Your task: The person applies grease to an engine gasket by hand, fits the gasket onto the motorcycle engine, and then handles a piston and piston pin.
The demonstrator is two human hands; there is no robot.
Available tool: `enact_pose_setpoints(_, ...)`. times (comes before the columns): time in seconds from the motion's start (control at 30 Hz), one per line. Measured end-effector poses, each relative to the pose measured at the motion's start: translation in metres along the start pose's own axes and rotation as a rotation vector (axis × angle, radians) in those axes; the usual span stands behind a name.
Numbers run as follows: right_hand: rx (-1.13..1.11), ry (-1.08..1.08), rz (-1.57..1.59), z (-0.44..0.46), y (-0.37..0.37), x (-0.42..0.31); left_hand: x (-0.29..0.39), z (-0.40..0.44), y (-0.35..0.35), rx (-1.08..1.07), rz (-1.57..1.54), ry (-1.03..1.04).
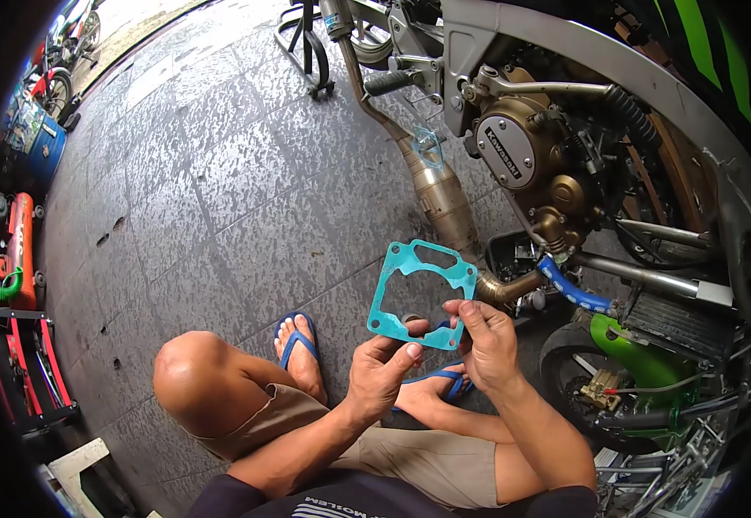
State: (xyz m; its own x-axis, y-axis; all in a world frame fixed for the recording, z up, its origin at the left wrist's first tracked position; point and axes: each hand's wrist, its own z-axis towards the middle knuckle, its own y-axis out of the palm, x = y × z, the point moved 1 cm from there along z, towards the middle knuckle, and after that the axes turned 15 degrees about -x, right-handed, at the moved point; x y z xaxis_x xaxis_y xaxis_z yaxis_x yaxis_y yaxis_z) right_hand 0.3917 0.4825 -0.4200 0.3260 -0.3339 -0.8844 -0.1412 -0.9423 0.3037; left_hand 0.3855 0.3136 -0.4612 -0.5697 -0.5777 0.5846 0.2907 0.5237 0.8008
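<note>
Between my two hands is a thin teal gasket (383,289) with a large round opening, a slot near its top and small bolt holes at the corners. My left hand (382,371) pinches its lower edge between thumb and fingers. My right hand (488,341) grips its lower right side, thumb and fingers closed on it. The gasket is held up and roughly faces me, over the floor. Beyond it, to the right, stands a motorcycle with a gold engine (544,151) whose cover reads Kawasaki.
An exhaust pipe (440,194) with a bluish see-through piece on it runs beside the engine. A green fork part (652,367) and front wheel (565,354) stand at the right. At the left are an orange compressor tank (22,242), a red-and-black rack (34,367) and a blue drum (43,151).
</note>
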Motion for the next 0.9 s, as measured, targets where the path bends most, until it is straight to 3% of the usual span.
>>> enact_pose_setpoints(0.17,0.002,-0.013,0.077,-0.001,0.008,0.006,0.013,-0.001,-0.001,0.02,0.209,-0.013)
enact_pose_setpoints(0.23,-0.254,0.179,-0.09,-0.002,0.009,0.005,0.018,0.004,-0.006,0.055,0.26,0.054)
enact_pose_setpoints(0.33,-0.36,0.244,-0.102,0.012,-0.012,0.014,0.03,0.006,-0.01,0.068,0.297,0.106)
enact_pose_setpoints(0.37,-0.286,0.283,0.101,0.021,-0.026,0.029,0.035,0.006,-0.01,0.126,0.324,0.119)
enact_pose_setpoints(0.4,-0.277,0.282,0.108,0.026,-0.038,0.052,0.039,0.008,-0.011,0.184,0.352,0.138)
enact_pose_setpoints(0.47,-0.192,0.266,-0.378,0.039,-0.062,0.095,0.036,0.012,-0.017,0.183,0.301,0.214)
enact_pose_setpoints(0.53,-0.215,0.487,-0.889,0.039,-0.077,0.14,0.036,0.012,-0.02,0.257,0.326,0.242)
enact_pose_setpoints(0.6,-0.132,0.421,-1.11,0.041,-0.08,0.189,0.034,0.012,-0.019,0.269,0.313,0.255)
enact_pose_setpoints(0.67,0.034,0.404,-1.144,0.045,-0.074,0.213,0.034,0.009,-0.019,0.243,0.355,0.223)
enact_pose_setpoints(0.77,0.114,0.347,-1.178,0.055,-0.068,0.232,0.034,0.006,-0.018,0.247,0.4,0.207)
enact_pose_setpoints(0.9,0.104,0.427,-1.211,0.062,-0.065,0.237,0.031,0.004,-0.019,0.224,0.418,0.178)
